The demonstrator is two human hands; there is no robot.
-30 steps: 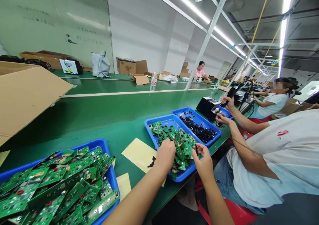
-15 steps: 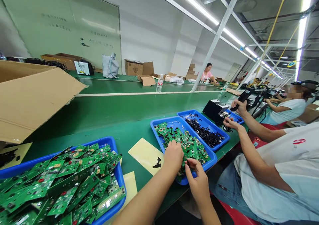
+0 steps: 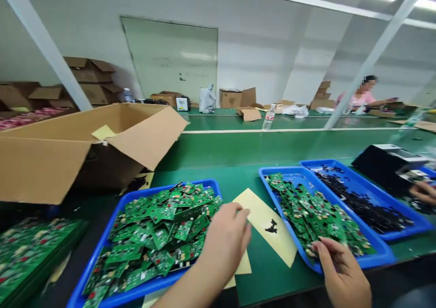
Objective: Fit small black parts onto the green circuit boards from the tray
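The left hand [image 3: 226, 242] hovers over the near edge of the green table [image 3: 238, 151], fingers loosely spread and empty, just off the right rim of the big blue tray [image 3: 102, 249] heaped with green circuit boards [image 3: 163, 226] — close enough to drop onto the pile without a stretch. The right hand [image 3: 342, 274] rests at the near corner of the second blue tray [image 3: 378, 253], fingertips curled onto its smaller circuit boards [image 3: 313, 212]; whether it is pinching one I cannot tell. Between the two trays lies a yellow paper sheet [image 3: 264, 226] carrying a small black part [image 3: 271, 227], kept in the gap where either hand reaches it. Beyond, a third blue tray [image 3: 405, 208] holds loose black parts [image 3: 361, 203], and beside it a black box-shaped device [image 3: 383, 165] sits by a co-worker's hand [image 3: 422, 192]. An open cardboard box [image 3: 68, 158] crowds the table's left side — its flap overhangs the big tray's far corner. A water bottle [image 3: 268, 118] stands well apart toward the far edge.
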